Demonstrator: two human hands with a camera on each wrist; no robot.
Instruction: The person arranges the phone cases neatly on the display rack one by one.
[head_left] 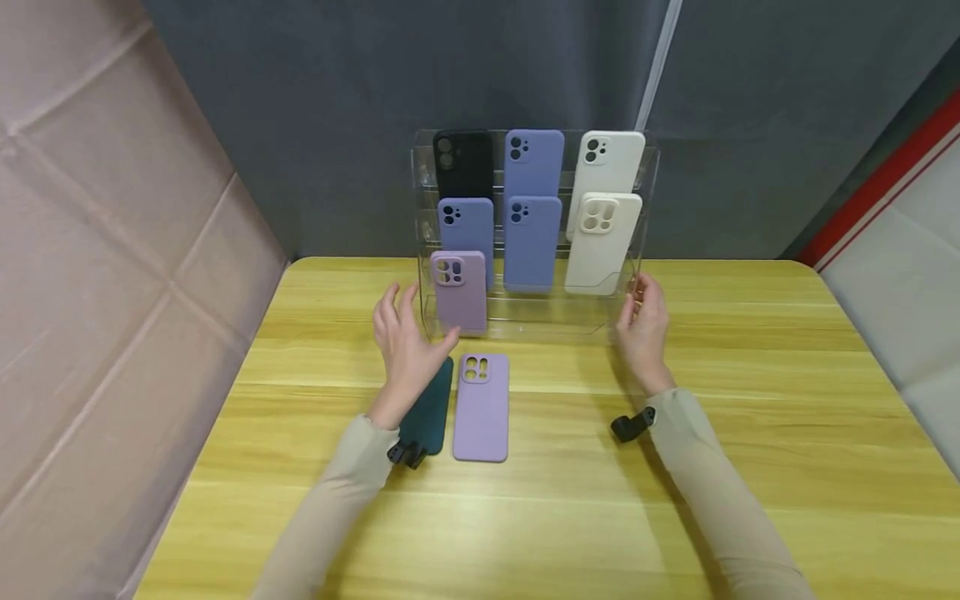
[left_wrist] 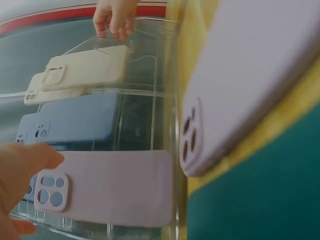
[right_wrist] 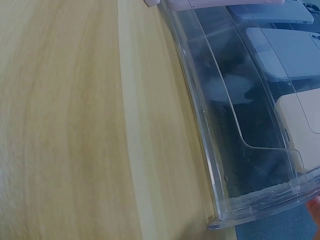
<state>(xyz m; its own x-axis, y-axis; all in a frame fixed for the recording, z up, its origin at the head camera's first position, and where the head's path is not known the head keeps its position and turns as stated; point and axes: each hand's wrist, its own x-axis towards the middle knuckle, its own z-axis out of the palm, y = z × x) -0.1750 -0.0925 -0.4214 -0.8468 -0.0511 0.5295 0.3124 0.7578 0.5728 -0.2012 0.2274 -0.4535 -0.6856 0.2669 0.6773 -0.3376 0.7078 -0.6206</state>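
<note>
A clear acrylic stepped display stand point(head_left: 536, 312) holds several phone cases upright. My left hand point(head_left: 407, 354) is beside its left front corner with fingers spread and thumb apart, holding nothing. Close to that thumb, a light purple phone case point(head_left: 465, 304) leans on the lowest step. My right hand point(head_left: 645, 333) grips the stand's right side edge near the bottom; in the right wrist view only a bit of a finger point(right_wrist: 315, 212) shows. Flat on the table lie another light purple case point(head_left: 482, 421) and a dark green case point(head_left: 431, 412), partly hidden under my left hand and wrist.
Higher on the stand are a black case point(head_left: 465, 171), blue-violet cases point(head_left: 532, 246) and white cases point(head_left: 600, 262). The stand is near the back edge of the wooden table point(head_left: 562, 517), before a dark grey curtain point(head_left: 337, 150). A pinkish cloth panel point(head_left: 112, 250) borders the left.
</note>
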